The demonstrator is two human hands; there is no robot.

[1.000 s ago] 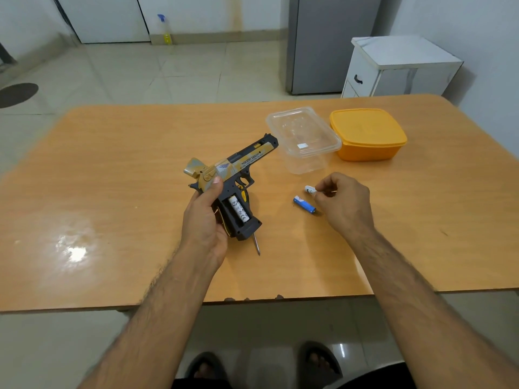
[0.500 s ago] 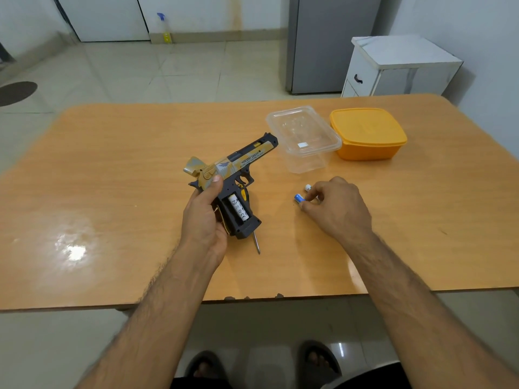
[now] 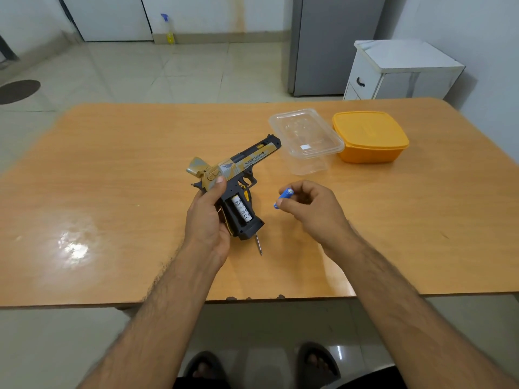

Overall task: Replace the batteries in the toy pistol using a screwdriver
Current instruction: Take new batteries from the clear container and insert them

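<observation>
A: Fingertips (image 3: 284, 203), right hand (image 3: 311, 209): pinched on a blue battery (image 3: 284, 196), held clear of the table (image 3: 112, 169), just right of the pistol (image 3: 236, 181).

B: Left hand (image 3: 207, 217)?

A: Wrapped round the pistol's grip from behind, thumb on the slide. Compartment open, facing up; one white battery (image 3: 242, 209) seated, the slot beside it looks vacant. Cover: not located.

B: Screwdriver (image 3: 258, 244)?

A: Lying under the pistol's butt; only the shaft tip and a bit of yellow handle show.

B: Risks, item by item.

A: Blue cell entered wrong end first: likely no contact. Cell slipping from a two-finger pinch: it would roll, and the near edge is not far. Pistol tilting: seated cell could drop out.

B: Room to move?

A: Open wood between the hands and all along the left. Clear tub (image 3: 306, 141) and orange box (image 3: 370, 137) stand beyond the muzzle, apart from both hands.
</observation>
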